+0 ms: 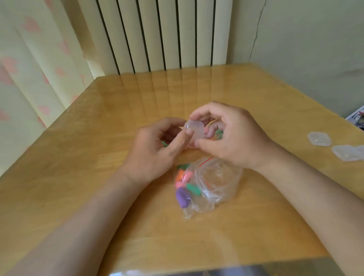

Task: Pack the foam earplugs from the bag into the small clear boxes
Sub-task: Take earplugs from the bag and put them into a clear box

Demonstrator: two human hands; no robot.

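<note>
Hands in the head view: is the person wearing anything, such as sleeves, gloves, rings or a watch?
Nothing worn shows. The left hand and right hand are bare, with no gloves, rings, watch or bracelet. No sleeve shows anywhere up to the picture's edges.

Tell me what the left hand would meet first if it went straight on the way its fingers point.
The small clear box, which the left hand pinches now; just beyond, probably the right hand gripping the same box.
</note>
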